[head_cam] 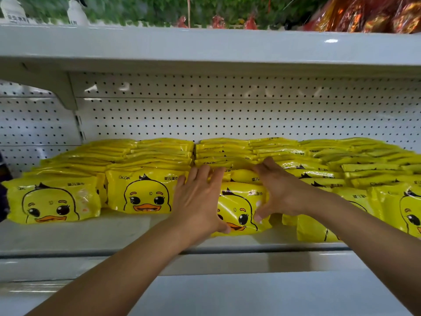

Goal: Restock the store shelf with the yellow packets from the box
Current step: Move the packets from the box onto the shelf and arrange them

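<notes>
Yellow packets with a cartoon duck face stand in several rows on a white store shelf (91,236). Both my hands are on the front packet (241,210) of the middle row. My left hand (200,201) holds its left end, fingers spread over the top and thumb at the lower front. My right hand (278,190) grips its right end, fingers over the top edge and thumb pressed on the front. The rows behind (159,153) lean back toward the pegboard wall. The box is not in view.
A white shelf board (205,49) hangs above, carrying bottles (77,14), greenery and red-gold wrapped goods (376,17). A bracket (66,92) juts down at the left. More duck packets fill the far left (52,201) and far right (405,210). A lower shelf (227,293) lies below.
</notes>
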